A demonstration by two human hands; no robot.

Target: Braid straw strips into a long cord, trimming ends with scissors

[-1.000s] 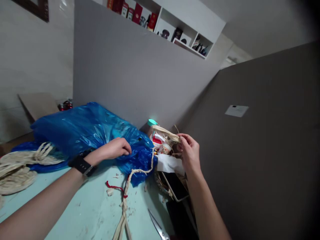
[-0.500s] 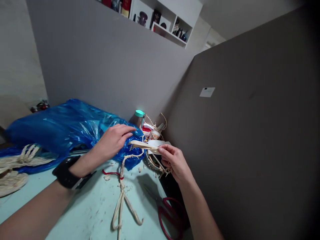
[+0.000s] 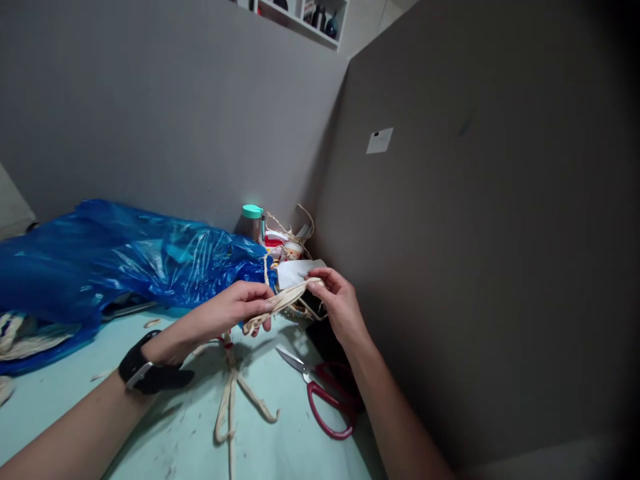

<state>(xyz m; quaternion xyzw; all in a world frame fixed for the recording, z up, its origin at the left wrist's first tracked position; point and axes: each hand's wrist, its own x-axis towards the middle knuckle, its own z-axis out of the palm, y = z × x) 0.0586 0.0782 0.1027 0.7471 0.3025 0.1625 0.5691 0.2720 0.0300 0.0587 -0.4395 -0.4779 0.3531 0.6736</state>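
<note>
A pale, flat strip of dried plant fibre (image 3: 290, 295) stretches between my two hands above the table. My right hand (image 3: 336, 297) pinches its upper end between thumb and fingers. The lower end lies in my left hand (image 3: 245, 303), whose fingers are closed around it; a black watch is on that wrist. Below my left hand, a twisted fibre cord (image 3: 231, 387) tied with red thread lies on the table, its loose ends spread toward me. Red-handled scissors (image 3: 325, 400) rest near my right forearm, blades pointing up and left.
A large blue plastic bag (image 3: 150, 250) covers the table's back left, with more fibre pieces (image 3: 40, 340) beside it. In the back corner stand a jar with a turquoise lid (image 3: 251, 212) and a small cup (image 3: 293, 251). Grey partitions (image 3: 200, 113) enclose the pale green table (image 3: 175, 440).
My left hand has moved from above the strip's free end to closing around it. The view has swung right, and the scissors now show more fully.
</note>
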